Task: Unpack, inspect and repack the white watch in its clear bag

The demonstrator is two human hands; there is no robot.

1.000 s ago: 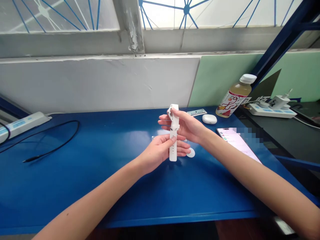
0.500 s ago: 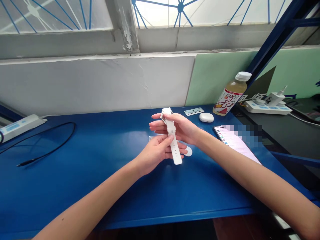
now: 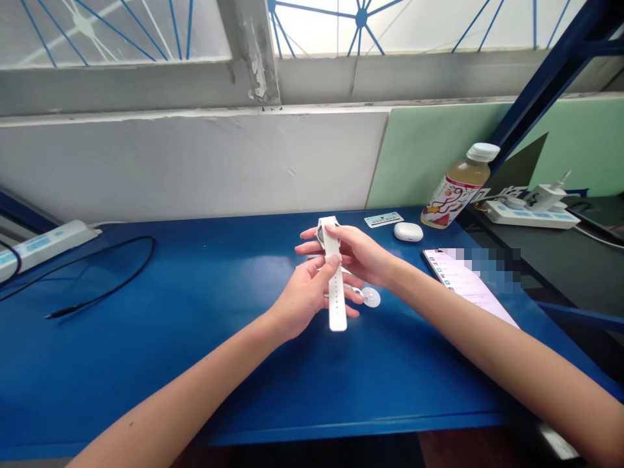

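Note:
Above the middle of the blue table [image 3: 195, 338] I hold a white watch strap [image 3: 337, 305] with a metal buckle at its top, hanging upright. My right hand [image 3: 358, 255] pinches its upper end near the buckle. My left hand [image 3: 305, 296] grips the strap lower down, thumb pressed on its front; the holed tail sticks out below the fingers. A small white round disc [image 3: 371, 298] lies on the table just right of the hands.
A phone [image 3: 468, 283] with a lit screen lies to the right. Behind it are a white earbud case [image 3: 408, 231], a small card [image 3: 383, 220] and a juice bottle [image 3: 461, 187]. A power strip [image 3: 531, 214] sits far right, another strip [image 3: 43, 240] and a black cable [image 3: 102, 279] at left.
The strap has come a little lower and tilted slightly; my left hand slid up along it towards the right hand, leaving more of the tail showing below.

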